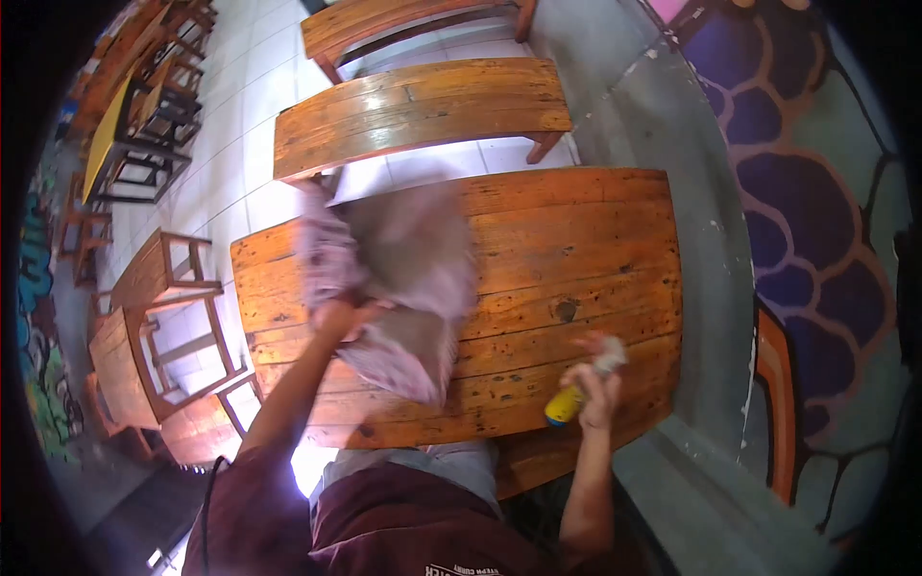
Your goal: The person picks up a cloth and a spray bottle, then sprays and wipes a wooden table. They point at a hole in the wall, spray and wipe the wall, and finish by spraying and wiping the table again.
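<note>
A pinkish cloth with grey-brown areas, blurred by motion, hangs over the left part of the wooden table. My left hand grips it near its middle, with the fingers partly hidden in the folds. Over the table's near right side, my right hand is wrapped round a yellow spray bottle with a blue end and a pale, blurred spray head. The bottle is tilted, its head pointing away from me and to the right.
Beyond the table stands a wooden bench, with another bench farther back. Wooden stools are on the left, and a yellow-topped table lies farther off. A grey wall with a painted mural runs along the right.
</note>
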A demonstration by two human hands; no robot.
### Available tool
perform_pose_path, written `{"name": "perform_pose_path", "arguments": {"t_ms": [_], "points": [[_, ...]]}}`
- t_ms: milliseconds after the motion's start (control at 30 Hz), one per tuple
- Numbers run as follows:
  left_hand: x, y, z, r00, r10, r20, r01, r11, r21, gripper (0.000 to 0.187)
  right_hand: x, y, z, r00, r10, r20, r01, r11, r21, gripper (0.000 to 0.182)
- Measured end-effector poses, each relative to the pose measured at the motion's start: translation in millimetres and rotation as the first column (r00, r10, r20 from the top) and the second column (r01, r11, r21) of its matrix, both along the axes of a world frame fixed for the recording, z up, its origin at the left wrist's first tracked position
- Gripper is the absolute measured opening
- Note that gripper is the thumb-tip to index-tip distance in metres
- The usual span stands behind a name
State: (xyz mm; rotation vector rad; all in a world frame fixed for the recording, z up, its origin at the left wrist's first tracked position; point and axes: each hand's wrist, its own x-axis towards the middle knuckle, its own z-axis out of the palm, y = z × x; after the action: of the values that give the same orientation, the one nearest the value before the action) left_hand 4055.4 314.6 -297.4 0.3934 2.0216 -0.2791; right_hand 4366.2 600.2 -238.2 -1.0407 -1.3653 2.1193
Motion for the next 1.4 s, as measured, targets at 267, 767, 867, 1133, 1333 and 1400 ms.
{"name": "perform_pose_path", "arguments": {"t_ms": [267,767,867,1133,1333,1400], "points": [[-16,-305,-49,0.788,0.046,-0.614,0.371,0.760,0.533,0.100,-88,-147,-46,0.998,0.049,-0.036,-0.055,0.979,-0.199,0.027],[-104,-54,-56,0.630,0.030,-0.776,0.622,0.578,0.528,0.113,-17,-215,-36,0.948,-0.314,-0.047,0.293,0.924,-0.246,0.036],[-43,61,-48,0.666,-0.032,-0.745,0.703,0.359,0.614,0.110,25,-214,-26,0.900,-0.433,-0.051,0.419,0.892,-0.172,0.044],[170,26,-33,0.721,-0.691,-0.042,0.228,0.179,0.957,0.118,106,-141,8,0.810,-0.576,-0.108,0.568,0.817,-0.094,0.055],[82,-92,-25,0.675,-0.737,-0.003,0.487,0.443,0.753,0.124,83,-80,-19,0.915,-0.383,-0.125,0.368,0.921,-0.126,0.053],[41,-96,-17,0.661,-0.730,-0.171,0.666,0.467,0.582,0.127,73,-67,-30,0.907,-0.400,-0.131,0.385,0.914,-0.125,0.050]]}}
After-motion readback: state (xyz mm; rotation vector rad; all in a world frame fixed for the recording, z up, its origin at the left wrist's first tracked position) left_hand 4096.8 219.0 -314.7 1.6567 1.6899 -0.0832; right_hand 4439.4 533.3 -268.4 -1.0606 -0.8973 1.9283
